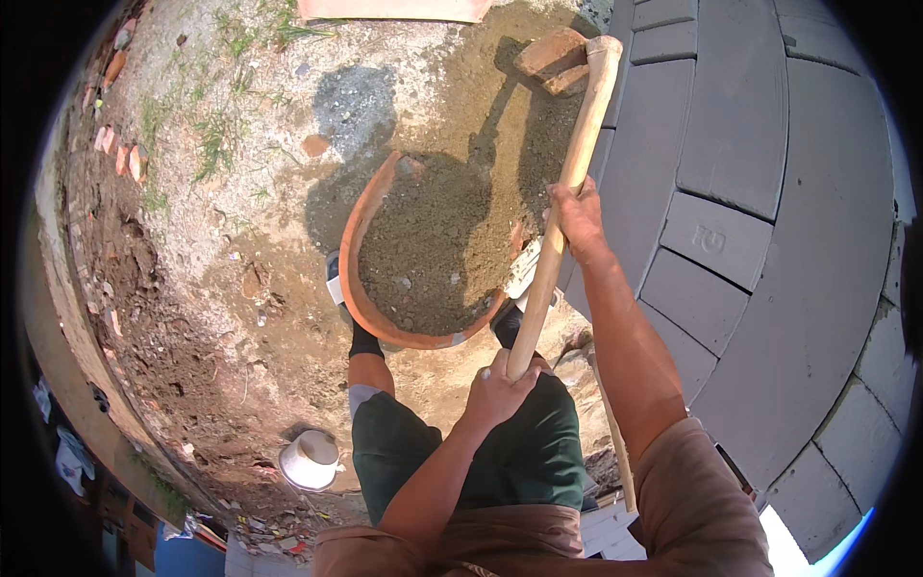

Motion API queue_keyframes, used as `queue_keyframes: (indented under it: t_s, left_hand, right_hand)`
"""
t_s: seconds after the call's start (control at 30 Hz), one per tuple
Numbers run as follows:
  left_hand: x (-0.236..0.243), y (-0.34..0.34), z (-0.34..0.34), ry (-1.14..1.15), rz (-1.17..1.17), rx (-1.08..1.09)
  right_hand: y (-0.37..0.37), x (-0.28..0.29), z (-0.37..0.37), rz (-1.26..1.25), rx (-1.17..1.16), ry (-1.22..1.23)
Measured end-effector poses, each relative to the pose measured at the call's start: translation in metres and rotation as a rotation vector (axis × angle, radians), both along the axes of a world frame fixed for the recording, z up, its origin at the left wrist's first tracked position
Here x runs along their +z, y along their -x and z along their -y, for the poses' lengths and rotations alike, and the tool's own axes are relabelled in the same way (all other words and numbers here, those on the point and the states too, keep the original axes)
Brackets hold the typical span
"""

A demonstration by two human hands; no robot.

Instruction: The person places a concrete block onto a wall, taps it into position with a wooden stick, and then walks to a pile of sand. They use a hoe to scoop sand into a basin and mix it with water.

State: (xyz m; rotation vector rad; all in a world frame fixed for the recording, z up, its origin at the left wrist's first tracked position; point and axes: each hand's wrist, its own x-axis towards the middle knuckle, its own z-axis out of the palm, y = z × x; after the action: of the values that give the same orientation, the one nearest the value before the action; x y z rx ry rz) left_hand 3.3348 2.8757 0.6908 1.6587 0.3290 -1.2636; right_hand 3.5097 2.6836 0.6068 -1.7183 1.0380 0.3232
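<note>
My left hand is closed around the lower end of a hoe's thick wooden handle. Farther up the same handle, my right hand grips it. The handle slants up and to the right, and the hoe's reddish-brown, dirt-coated head is at the far end, beside the grey blocks. In front of my feet, a curved orange clay rim bounds the left and near sides of a heap of grey-brown soil. Shadows of me and the hoe fall across the soil.
A wall of grey blocks runs along the right. A white bucket stands on the ground at the lower left. Broken brick pieces and grass tufts lie on the left. A pale orange slab is at the far edge.
</note>
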Motion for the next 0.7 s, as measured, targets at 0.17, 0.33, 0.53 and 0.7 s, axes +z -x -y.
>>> queue_keyframes:
  t_s: [0.17, 0.33, 0.53, 0.7]
  left_hand:
    - [-0.066, -0.152, 0.138, 0.192, 0.001, 0.087]
    - [-0.084, -0.074, 0.175, 0.279, -0.097, 0.292]
    - [-0.023, -0.042, 0.16, 0.303, -0.293, 0.361]
    - [0.01, -0.021, 0.109, 0.216, -0.258, 0.35]
  right_hand:
    - [-0.145, -0.033, 0.114, 0.108, 0.289, 0.39]
    - [-0.111, -0.046, 0.102, -0.293, 0.46, 0.51]
    - [-0.055, -0.019, 0.092, -0.507, 0.508, 0.507]
    - [-0.019, -0.005, 0.054, -0.609, 0.493, 0.464]
